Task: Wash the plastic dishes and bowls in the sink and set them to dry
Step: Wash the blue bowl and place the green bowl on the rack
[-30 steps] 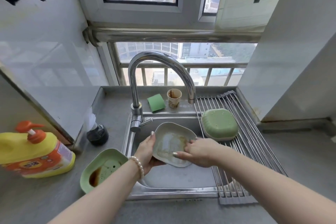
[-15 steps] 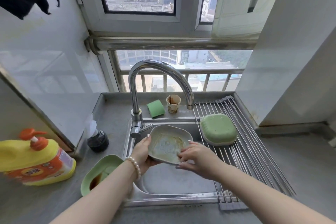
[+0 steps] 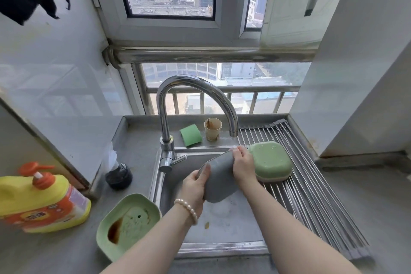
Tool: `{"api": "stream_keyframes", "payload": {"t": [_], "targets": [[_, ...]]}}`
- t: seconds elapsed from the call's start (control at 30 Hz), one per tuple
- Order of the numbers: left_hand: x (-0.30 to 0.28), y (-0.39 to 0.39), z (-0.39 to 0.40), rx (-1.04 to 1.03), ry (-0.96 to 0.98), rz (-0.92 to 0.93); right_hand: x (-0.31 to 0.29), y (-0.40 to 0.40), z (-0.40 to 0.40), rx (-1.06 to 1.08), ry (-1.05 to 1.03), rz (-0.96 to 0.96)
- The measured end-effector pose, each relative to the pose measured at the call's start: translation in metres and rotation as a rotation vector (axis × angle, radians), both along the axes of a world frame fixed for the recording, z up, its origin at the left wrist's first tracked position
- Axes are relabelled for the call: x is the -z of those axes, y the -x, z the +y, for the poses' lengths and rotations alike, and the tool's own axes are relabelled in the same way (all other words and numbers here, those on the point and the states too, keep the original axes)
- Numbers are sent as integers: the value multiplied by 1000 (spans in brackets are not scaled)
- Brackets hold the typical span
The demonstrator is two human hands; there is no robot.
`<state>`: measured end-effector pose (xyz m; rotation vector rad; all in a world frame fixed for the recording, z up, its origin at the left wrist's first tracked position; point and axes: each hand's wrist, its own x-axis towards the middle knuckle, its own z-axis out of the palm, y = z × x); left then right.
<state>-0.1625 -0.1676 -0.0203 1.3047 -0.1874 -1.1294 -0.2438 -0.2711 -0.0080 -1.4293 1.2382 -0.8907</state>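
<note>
Though gripped, dish (image 3: 219, 181) above sink (image 3: 222, 249)

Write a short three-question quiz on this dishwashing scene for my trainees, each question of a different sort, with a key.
1. True or false: the green dish on the drying rack lies upside down.
2. Which hands hold the grey dish over the sink? A) left hand only B) right hand only C) both
3. Fill in: the stained green dish sits on the counter to the ___ of the sink.

Key: 1 true; 2 C; 3 left
</note>
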Motion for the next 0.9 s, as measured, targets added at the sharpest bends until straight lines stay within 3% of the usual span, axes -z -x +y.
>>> {"api": "stream_keyframes", "payload": {"t": [0.1,0.17,0.23,0.3,0.37,0.5,0.6,0.77,0.9], "targets": [[-3,3,-11,-62,-39,219,7,-18,19,-42,354,320],[-8,-1,-16,-101,74,440,19,-25,40,-266,547,392],[-16,-12,-12,-130,163,620,29,-20,57,-496,581,406],[-21,-27,-4,-120,117,688,46,2,60,-638,655,470],[-16,-41,0,-96,22,688,59,23,51,-676,668,524],[-8,-37,-3,-204,-6,642,37,14,29,-570,408,560],[1,-45,-8,-294,-45,543,19,-4,47,-644,535,614],[30,-48,-13,-334,-174,357,35,14,74,-883,973,683],[19,-21,-9,-159,-145,220,10,-7,48,-896,835,766]]}}
